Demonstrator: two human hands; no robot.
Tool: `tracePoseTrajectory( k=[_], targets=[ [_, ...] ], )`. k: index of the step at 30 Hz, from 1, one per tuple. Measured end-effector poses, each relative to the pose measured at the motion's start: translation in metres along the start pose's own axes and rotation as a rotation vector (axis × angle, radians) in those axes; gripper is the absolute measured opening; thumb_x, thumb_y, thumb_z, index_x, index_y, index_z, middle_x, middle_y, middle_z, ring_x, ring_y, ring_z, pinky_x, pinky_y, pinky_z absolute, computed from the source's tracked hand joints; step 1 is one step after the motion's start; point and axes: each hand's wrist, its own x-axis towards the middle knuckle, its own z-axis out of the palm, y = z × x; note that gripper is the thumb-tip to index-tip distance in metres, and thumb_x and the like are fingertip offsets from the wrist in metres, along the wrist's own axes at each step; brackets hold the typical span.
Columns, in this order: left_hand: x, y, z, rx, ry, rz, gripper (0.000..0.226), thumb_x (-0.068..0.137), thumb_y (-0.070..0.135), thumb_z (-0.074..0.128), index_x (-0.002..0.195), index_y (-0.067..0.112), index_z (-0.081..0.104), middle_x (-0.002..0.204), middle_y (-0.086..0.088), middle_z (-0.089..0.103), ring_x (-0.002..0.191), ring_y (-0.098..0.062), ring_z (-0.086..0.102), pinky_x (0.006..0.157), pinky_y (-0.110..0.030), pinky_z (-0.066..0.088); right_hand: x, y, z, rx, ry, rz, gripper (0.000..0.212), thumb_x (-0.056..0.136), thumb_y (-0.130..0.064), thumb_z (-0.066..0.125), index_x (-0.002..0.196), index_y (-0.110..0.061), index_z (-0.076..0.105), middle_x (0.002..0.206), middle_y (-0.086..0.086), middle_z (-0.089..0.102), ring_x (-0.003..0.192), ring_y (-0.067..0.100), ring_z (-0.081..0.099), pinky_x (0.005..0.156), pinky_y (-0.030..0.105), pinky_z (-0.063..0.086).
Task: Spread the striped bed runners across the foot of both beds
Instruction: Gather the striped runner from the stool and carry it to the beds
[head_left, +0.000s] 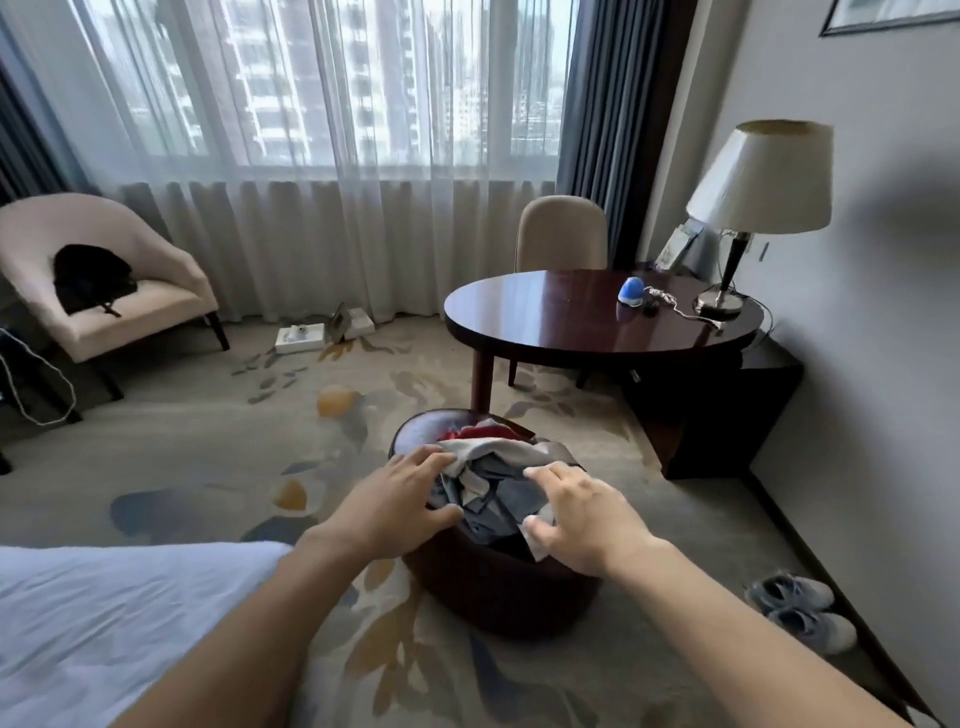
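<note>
Left hand (397, 501) and right hand (582, 512) are both gripping crumpled striped bed runners (493, 478), bunched atop a dark round stool (498, 587) beside the bed (104, 613). Being wadded, the fabric is showing no discernible long axis; its stripes are hard to make out.

Bed (119, 613) cut off at the left edge; folded cloth (493, 483) partly hidden inside the round tub (498, 587); stripes indistinct.
</note>
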Motion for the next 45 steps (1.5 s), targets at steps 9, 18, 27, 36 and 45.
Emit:
tracePoseTrajectory(
  k=[9,18,27,36,45],
  targets=[
    [0.184,-0.084,0.035,0.008,-0.146,-0.077,0.073,0.085,0.051,0.058,0.151,0.034,0.032,0.155,0.009,0.032,0.141,-0.014,0.034,0.110,-0.034,0.040,0.200,0.075,0.050,-0.052,-0.114,-0.006,0.064,0.092,-0.049,0.049,0.148,-0.024,0.034,0.146,0.000,0.044,0.135,0.020,0.041,0.108,0.035,0.036],
    [0.321,-0.157,0.089,0.030,-0.308,-0.086,0.075,0.085,0.051,0.060,0.151,0.031,0.030,0.156,0.005,0.031,0.139,-0.021,0.036,0.110,-0.041,0.041,0.331,0.128,0.103,-0.107,-0.330,0.065,0.059,0.092,-0.045,0.048,0.145,-0.021,0.036,0.143,0.004,0.045,0.132,0.024,0.042,0.104,0.039,0.041],
    [0.433,-0.213,0.190,0.029,-0.548,-0.013,0.076,0.086,0.050,0.060,0.151,0.028,0.028,0.156,0.001,0.030,0.138,-0.026,0.035,0.103,-0.044,0.043,0.429,0.155,0.178,-0.044,-0.461,0.157,0.065,0.092,-0.040,0.052,0.149,-0.020,0.029,0.145,0.005,0.040,0.133,0.026,0.042,0.105,0.041,0.041],
    [0.479,-0.248,0.279,0.030,-0.650,-0.082,0.098,0.080,0.054,0.068,0.156,0.025,0.014,0.162,-0.006,0.017,0.147,-0.029,0.019,0.106,-0.052,0.042,0.491,0.182,0.264,-0.088,-0.544,0.103,0.091,0.086,-0.042,0.064,0.156,-0.021,0.010,0.157,0.011,0.023,0.145,0.028,0.024,0.109,0.045,0.038],
    [0.475,-0.262,0.354,0.090,-0.617,-0.158,0.064,0.088,0.023,0.064,0.143,0.022,0.031,0.132,-0.007,0.037,0.121,-0.031,0.043,0.067,-0.038,0.049,0.506,0.210,0.334,-0.185,-0.617,0.073,0.096,0.073,-0.026,0.076,0.149,-0.035,0.017,0.128,0.007,0.044,0.111,0.031,0.053,0.083,0.044,0.045]
  ],
)
